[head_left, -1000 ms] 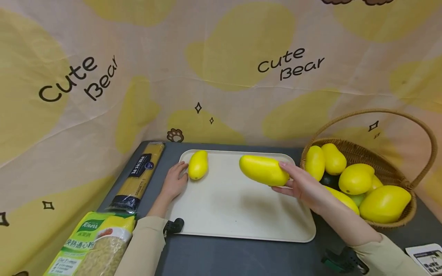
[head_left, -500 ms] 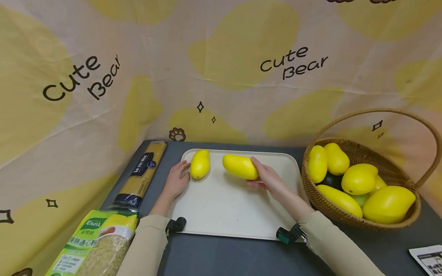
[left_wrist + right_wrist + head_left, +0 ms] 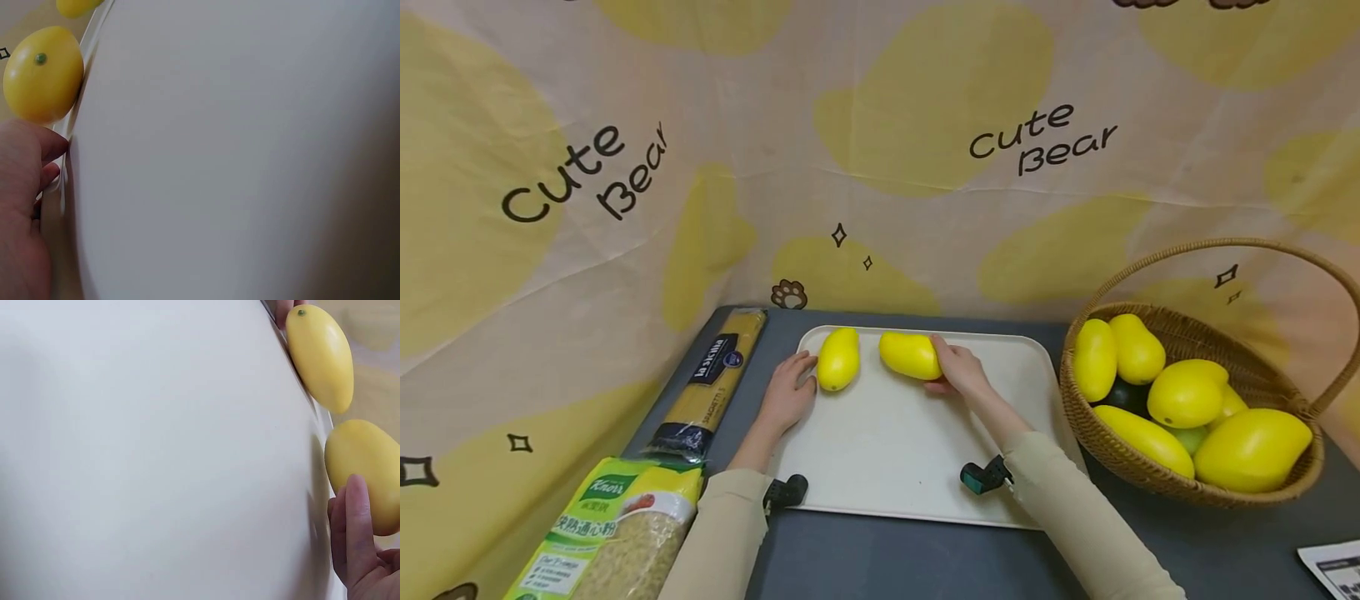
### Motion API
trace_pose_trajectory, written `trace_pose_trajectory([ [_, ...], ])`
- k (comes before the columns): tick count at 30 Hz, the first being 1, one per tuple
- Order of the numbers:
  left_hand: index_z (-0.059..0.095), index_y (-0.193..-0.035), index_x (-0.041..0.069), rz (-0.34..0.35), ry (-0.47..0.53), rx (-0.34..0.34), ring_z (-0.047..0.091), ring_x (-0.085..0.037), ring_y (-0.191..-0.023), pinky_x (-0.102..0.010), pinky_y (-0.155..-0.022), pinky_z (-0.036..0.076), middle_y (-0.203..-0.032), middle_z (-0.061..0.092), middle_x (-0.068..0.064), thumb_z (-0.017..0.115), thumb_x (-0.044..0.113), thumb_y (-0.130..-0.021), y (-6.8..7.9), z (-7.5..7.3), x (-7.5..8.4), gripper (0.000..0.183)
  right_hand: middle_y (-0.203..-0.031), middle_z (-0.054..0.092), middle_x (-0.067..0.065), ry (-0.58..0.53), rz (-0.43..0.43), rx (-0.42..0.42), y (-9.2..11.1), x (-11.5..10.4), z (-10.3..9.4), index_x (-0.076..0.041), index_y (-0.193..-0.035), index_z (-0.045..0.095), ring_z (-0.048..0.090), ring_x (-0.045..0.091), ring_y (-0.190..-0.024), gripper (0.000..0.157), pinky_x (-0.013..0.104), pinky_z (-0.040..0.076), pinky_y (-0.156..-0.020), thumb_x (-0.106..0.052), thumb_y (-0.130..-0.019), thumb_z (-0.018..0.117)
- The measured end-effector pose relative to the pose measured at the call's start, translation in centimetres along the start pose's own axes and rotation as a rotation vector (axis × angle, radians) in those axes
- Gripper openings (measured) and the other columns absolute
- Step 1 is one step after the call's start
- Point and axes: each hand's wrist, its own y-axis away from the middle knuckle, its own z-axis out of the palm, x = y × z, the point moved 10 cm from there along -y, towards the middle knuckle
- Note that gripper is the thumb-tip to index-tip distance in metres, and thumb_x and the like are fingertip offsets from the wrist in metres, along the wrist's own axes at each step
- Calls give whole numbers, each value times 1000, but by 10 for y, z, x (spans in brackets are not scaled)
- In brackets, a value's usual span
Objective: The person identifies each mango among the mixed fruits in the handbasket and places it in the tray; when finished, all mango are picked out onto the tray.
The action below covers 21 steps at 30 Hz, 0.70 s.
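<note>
My right hand (image 3: 958,371) holds a yellow mango (image 3: 908,354) by its right end, low over the back of the cream tray (image 3: 895,467). The right wrist view shows my fingers along the side of this mango (image 3: 362,459). A second mango (image 3: 838,360) stands on the tray's back left part, its green stem mark visible in the left wrist view. Beside it, my left hand (image 3: 788,396) grips the tray's left rim; in the left wrist view the thumb lies over the rim, with other fingers partly hidden behind it.
A wicker basket (image 3: 1093,446) of yellow fruit, with a dark one and a green one among them, stands at the right. Spaghetti (image 3: 711,383) and a Knorr pasta bag (image 3: 610,533) lie at the left. A printed card (image 3: 1337,571) sits at the lower right; a cloth backdrop (image 3: 895,167) rises behind.
My right hand has carried its mango leftward and down toward the back of the tray, closer to the other mango. My left hand has stayed at the tray's left rim.
</note>
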Motion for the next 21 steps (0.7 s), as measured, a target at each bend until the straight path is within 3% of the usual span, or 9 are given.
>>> trace_pose_trajectory([
  [7, 51, -137, -5, 7, 2, 3, 28, -39, -140, -54, -114, 21, -150, 39, -21, 50, 9, -96, 0, -1, 0, 43, -93, 60, 16, 120, -29, 4, -3, -2, 3, -2, -127, 57, 65, 15, -50, 62, 22, 53, -52, -54, -99, 40],
  [14, 50, -138, -4, 2, -3, 1, 29, -39, -140, -55, -114, 22, -150, 38, -21, 51, 10, -96, 0, -1, 0, 44, -73, 59, 11, 214, -81, -10, 1, -6, 4, -1, -110, 63, 62, 14, -46, 51, 23, 53, -48, -47, -100, 42],
  [18, 50, -137, -5, 4, -2, -1, 29, -40, -140, -55, -114, 22, -150, 38, -22, 50, 10, -96, 0, -1, 0, 44, -70, 61, 9, 265, -128, -11, 4, -9, 6, -1, -96, 63, 59, 15, -46, 47, 25, 53, -49, -44, -100, 43],
  [21, 51, -137, -5, 7, 0, 1, 29, -40, -140, -54, -114, 22, -149, 39, -22, 51, 9, -96, 0, -1, 0, 44, -71, 62, 9, 292, -172, 0, 7, -13, 7, -2, -98, 63, 58, 15, -49, 44, 25, 53, -51, -42, -101, 44],
])
